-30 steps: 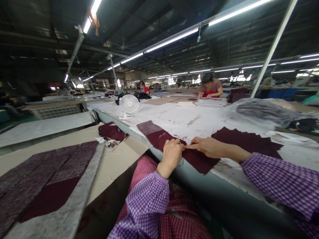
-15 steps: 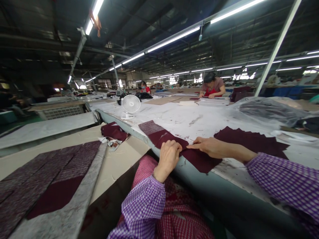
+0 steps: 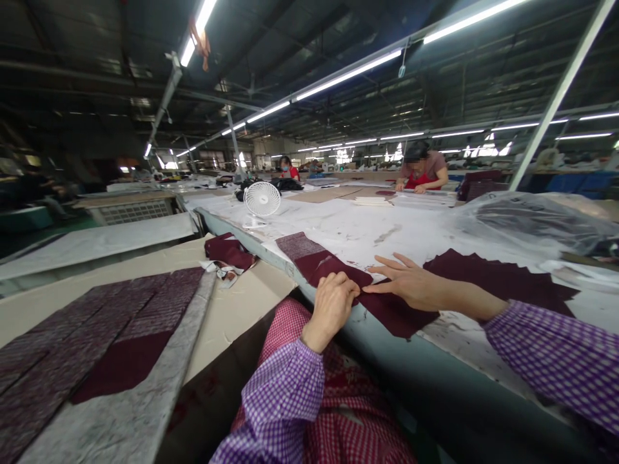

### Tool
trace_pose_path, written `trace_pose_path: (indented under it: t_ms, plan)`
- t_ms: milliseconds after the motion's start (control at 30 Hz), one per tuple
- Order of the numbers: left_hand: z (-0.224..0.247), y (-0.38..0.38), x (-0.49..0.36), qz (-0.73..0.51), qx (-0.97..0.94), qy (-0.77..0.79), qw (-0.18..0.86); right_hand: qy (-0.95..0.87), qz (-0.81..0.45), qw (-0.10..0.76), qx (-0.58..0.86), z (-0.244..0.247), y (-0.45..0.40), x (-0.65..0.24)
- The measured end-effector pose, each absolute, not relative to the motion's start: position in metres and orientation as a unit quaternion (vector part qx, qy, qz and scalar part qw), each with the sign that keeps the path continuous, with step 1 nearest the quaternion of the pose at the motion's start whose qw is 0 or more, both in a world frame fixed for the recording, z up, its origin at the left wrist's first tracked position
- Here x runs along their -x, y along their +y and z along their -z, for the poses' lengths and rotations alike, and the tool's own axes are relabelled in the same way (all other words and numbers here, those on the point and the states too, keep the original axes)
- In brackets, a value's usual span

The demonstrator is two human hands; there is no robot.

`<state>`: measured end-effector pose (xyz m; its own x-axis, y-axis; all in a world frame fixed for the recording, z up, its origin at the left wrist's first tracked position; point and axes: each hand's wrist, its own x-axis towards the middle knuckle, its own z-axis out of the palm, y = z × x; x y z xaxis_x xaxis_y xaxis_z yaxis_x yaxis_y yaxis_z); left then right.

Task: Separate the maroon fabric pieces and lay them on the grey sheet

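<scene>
A maroon fabric piece lies across the near edge of the white-covered table, its corner hanging over. Another maroon piece with a speckled grey end adjoins it on the left. My left hand is closed, its fingertips pinching the fabric where the pieces meet. My right hand is spread over the maroon cloth, index fingertip and thumb close to the left fingertips, other fingers raised. Right of it, a fanned stack of maroon pieces rests on the table.
Speckled maroon panels lie on a board at the left, near a crumpled maroon bundle. A white fan stands farther back. Clear plastic is at the right. A person in a red apron works across the table.
My right hand's fingers have spread and lifted from their more closed pointing shape. My left hand keeps its pinch. The whole view has shifted slightly, with things appearing farther right.
</scene>
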<state>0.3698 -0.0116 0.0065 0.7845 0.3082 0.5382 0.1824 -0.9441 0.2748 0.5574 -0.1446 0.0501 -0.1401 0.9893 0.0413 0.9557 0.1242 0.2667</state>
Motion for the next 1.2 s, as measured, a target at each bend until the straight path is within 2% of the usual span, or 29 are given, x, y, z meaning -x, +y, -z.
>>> trace_pose_path:
  t_ms: [100,200,333,533,633,900,1100,1200]
  plan:
    - [-0.006,-0.012,-0.370,-0.302,-0.937,0.137,0.106,0.706,-0.115,0.031,-0.698,-0.052,-0.141,-0.568]
    - [-0.005,-0.013,-0.371,-0.306,-0.936,0.139,0.109,0.699,-0.150,-0.055,-0.697,-0.057,-0.139,-0.561]
    - [-0.004,-0.013,-0.371,-0.314,-0.932,0.139,0.117,0.755,-0.074,-0.116,-0.641,-0.052,-0.134,-0.532]
    - [0.000,-0.003,-0.372,-0.354,-0.872,0.115,0.319,0.752,-0.039,-0.117,-0.648,-0.038,-0.132,-0.523]
    - [0.000,-0.001,-0.371,-0.369,-0.847,0.097,0.371,0.752,-0.031,-0.105,-0.650,-0.043,-0.134,-0.522]
    - [-0.002,-0.006,-0.369,-0.347,-0.892,0.119,0.264,0.747,-0.032,-0.108,-0.655,-0.048,-0.135,-0.516]
    - [0.001,-0.007,-0.366,-0.336,-0.918,0.105,0.184,0.754,-0.026,-0.077,-0.652,-0.049,-0.136,-0.516]
    - [-0.001,-0.003,-0.362,-0.328,-0.924,0.082,0.180,0.768,-0.035,-0.054,-0.637,-0.049,-0.136,-0.516]
